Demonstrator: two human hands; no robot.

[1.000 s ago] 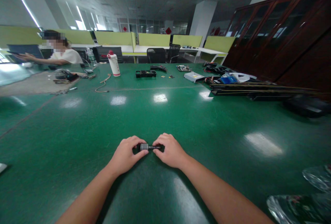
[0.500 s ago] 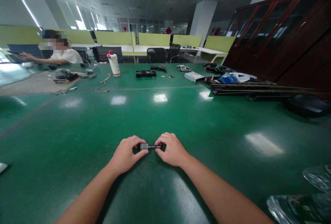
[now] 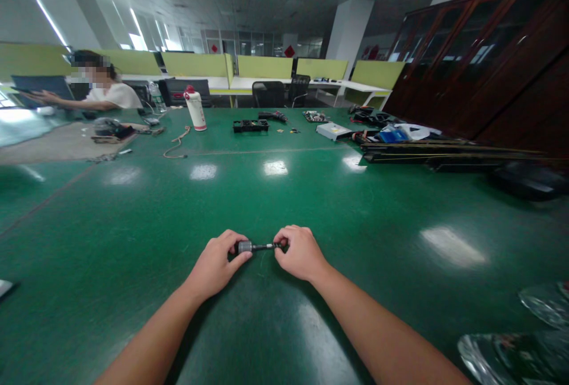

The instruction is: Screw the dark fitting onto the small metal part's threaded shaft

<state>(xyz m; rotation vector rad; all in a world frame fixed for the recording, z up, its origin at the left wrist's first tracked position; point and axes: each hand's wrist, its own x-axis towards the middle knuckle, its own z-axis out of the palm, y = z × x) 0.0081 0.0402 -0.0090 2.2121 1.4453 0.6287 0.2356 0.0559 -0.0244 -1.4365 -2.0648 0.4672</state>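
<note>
A small grey metal cylinder with a thin dark shaft (image 3: 260, 247) lies sideways between my hands, close to the green tabletop. My left hand (image 3: 219, 262) is closed, thumb and fingers pinching the thick cylinder end at the left. My right hand (image 3: 299, 252) is closed too, its thumb and index finger round a small dark piece (image 3: 278, 245) at the right end of the shaft. A bright section of metal shows just left of these fingertips. Whether the dark piece is joined to the shaft or separate, I cannot tell.
Across the green table (image 3: 249, 195) stand a white bottle with a red cap (image 3: 196, 110), a black tray-like part (image 3: 251, 127) and a silver box (image 3: 333, 131). Long black strips (image 3: 418, 151) lie right. Clear plastic bottles (image 3: 511, 355) are near right. A person (image 3: 106, 93) sits far left.
My right hand has shifted a little to the right, away from my left hand. More of the thin shaft shows between them. My left hand has moved slightly left with the cylinder.
</note>
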